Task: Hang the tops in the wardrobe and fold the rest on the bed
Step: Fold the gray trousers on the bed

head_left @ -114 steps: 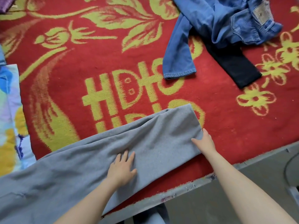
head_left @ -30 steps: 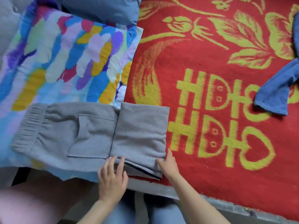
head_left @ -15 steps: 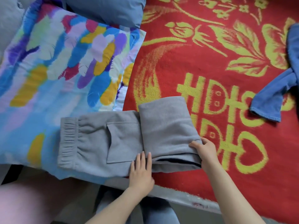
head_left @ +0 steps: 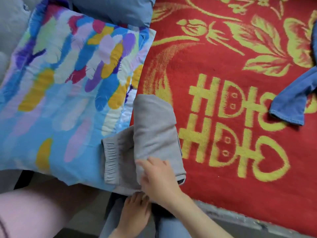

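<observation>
Grey sweatpants [head_left: 154,131] lie folded into a compact bundle at the bed's near edge, half on the colourful pillow [head_left: 68,83] and half on the red blanket [head_left: 223,66]. Their elastic waistband [head_left: 109,160] sticks out to the left under the folded-over legs. My right hand [head_left: 157,181] lies on top of the bundle's near end, its fingers spread flat and pointing left. My left hand [head_left: 135,210] is just below it, fingertips touching the bundle's near edge from the bedside. The hands are slightly blurred.
A blue jeans leg [head_left: 291,103] lies on the red blanket at the right. A grey-blue pillow [head_left: 116,9] sits behind the colourful one. The grey bed frame edge [head_left: 240,219] runs along the front. A pink surface [head_left: 34,212] fills the lower left.
The long sweatpants were folded in stages; since half a second ago the right hand flipped the folded legs left over the pocket part, making a narrower bundle. The left hand slid back to the near edge.
</observation>
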Tool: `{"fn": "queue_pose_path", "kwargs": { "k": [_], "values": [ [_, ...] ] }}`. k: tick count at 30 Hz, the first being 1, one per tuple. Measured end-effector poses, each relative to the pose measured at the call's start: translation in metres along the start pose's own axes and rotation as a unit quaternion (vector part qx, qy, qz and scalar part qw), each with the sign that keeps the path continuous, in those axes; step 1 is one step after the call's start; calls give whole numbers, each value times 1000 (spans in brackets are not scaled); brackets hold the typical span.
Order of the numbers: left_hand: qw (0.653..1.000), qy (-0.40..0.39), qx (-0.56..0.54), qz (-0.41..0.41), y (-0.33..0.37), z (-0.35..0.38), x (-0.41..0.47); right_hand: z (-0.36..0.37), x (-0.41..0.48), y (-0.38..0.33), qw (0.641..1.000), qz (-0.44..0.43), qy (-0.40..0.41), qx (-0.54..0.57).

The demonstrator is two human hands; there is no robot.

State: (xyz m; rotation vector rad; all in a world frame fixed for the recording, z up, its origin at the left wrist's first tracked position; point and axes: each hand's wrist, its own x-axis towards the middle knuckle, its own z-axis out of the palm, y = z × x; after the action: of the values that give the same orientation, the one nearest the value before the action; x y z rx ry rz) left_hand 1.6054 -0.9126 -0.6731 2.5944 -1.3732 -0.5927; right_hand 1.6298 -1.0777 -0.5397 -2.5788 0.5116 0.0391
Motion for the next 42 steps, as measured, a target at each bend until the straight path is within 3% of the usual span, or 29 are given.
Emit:
{"fn": "queue_pose_path", "kwargs": {
  "k": [3,6,8,11,13,16,20,23,28,37,42],
  "values": [
    [990,90,25,-107,-43,3,-29,53,-14,-8,994,-19,-104,-6],
    [975,163,29,-147,-64,-11,-42,72,-25,27,995,32,-99,4],
    [967,200,55,-147,-70,-19,-36,77,-34,53,998,20,-61,-19],
    [970,219,95,-44,-68,-27,-14,80,-49,82,990,-46,-109,-79],
    [974,172,137,48,-69,-24,3,84,-48,88,976,-53,-176,-113],
    [971,115,180,111,-74,-19,28,95,-48,89,959,-47,-224,-166],
    [963,124,205,127,-88,-8,37,120,-57,94,958,-93,-134,-234],
    [948,178,221,145,-101,2,42,138,-58,105,951,-129,-23,-279],
    [928,233,199,214,-124,-3,63,147,-43,123,936,-169,73,-300],
    [948,183,123,227,-116,-49,75,119,-23,108,937,-200,110,-264],
    [947,212,150,191,-94,-103,58,78,-21,88,940,-229,93,-235]
  ]
}}
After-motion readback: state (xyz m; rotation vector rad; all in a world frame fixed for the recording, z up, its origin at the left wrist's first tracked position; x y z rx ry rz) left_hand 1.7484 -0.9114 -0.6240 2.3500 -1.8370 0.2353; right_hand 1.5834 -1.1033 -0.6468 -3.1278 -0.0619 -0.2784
